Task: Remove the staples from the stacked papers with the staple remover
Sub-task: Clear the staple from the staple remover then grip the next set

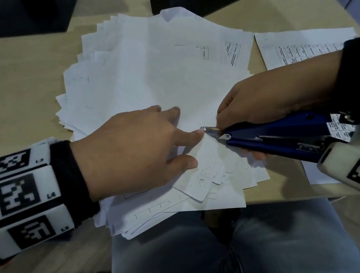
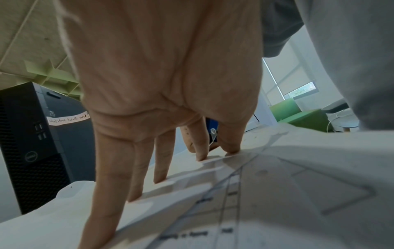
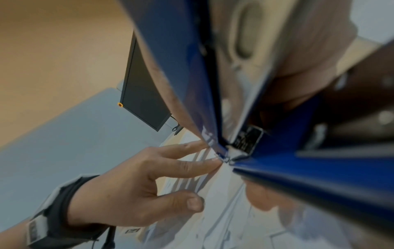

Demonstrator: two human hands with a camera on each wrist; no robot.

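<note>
Blue staple remover (image 1: 277, 136), gripped by right hand (image 1: 270, 96), tip at stacked papers (image 1: 152, 81) near desk edge; left hand (image 1: 133, 149) flat, fingers spread, pressing alongside; computer tower (image 2: 40, 143) behind.

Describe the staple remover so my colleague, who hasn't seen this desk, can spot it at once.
On the wooden desk lies a fanned pile of white papers. At its near right edge, the right hand grips the staple remover. It is the only dark blue thing there: long handles and a shiny metal tip beside the left hand.
</note>
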